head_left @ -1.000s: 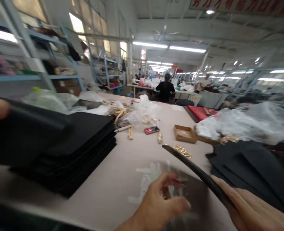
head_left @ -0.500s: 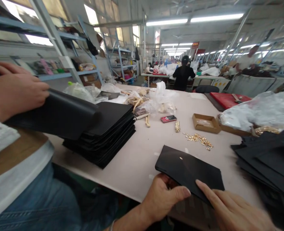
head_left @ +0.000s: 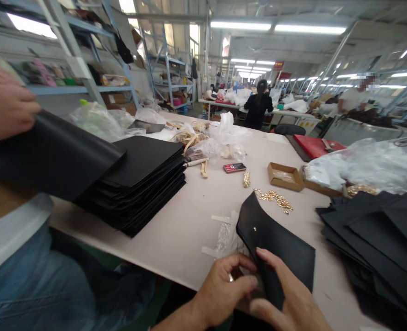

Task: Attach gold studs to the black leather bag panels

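My left hand (head_left: pixel 224 287) and my right hand (head_left: pixel 286 299) meet at the near edge of the table, both pinched on the lower corner of a black leather piece (head_left: pixel 275 243) with a small metal stud on it. The piece stands tilted up off the table. A crumpled clear plastic wrap (head_left: pixel 226 236) lies just left of it. Loose gold fittings (head_left: pixel 274 198) are scattered a little beyond.
A co-worker's hand (head_left: pixel 3 103) at the left holds a black sheet (head_left: pixel 51 156) over a tall stack of black sheets (head_left: pixel 141 184). More black pieces (head_left: pixel 379 234) pile at the right. A red phone (head_left: pixel 234 168), cardboard box (head_left: pixel 282 176) and plastic bags (head_left: pixel 365 165) lie mid-table.
The black piece, flat on the table before, is now lifted on edge, and my right hand has closed on it beside my left. The plastic wrap under it now shows.
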A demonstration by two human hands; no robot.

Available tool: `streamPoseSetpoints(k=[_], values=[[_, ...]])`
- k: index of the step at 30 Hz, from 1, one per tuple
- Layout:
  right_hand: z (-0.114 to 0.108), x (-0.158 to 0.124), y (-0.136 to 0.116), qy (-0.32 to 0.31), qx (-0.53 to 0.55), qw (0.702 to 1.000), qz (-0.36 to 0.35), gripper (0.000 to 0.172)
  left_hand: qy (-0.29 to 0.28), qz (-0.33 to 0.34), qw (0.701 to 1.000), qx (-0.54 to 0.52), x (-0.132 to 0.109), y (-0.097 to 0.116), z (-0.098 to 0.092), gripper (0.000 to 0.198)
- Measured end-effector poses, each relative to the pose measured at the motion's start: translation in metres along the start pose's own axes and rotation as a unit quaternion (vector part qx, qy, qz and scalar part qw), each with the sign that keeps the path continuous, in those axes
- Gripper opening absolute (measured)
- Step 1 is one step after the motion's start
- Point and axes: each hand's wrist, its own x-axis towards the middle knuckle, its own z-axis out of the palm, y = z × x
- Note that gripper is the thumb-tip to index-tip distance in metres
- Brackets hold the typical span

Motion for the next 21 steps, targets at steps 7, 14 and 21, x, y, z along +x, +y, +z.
streamPoseSetpoints(k=[7, 14, 21], values=[[0.015, 0.02, -0.007, -0.04, 0.145, 0.985, 0.08, 0.041, 0.064, -0.042, 0.997, -0.001, 0.008, -0.014, -0.007, 0.03], [0.017, 0.018, -0.011, -0.102, 0.141, 0.984, 0.048, 0.045, 0.063, -0.049, 0.995, 0.055, -0.009, -0.007, -0.02, 0.037], [0.011, 0.026, -0.011, -0.128, 0.169, 0.975, 0.064, 0.048, 0.086, -0.037, 0.995, 0.03, -0.006, -0.012, -0.016, 0.04]])
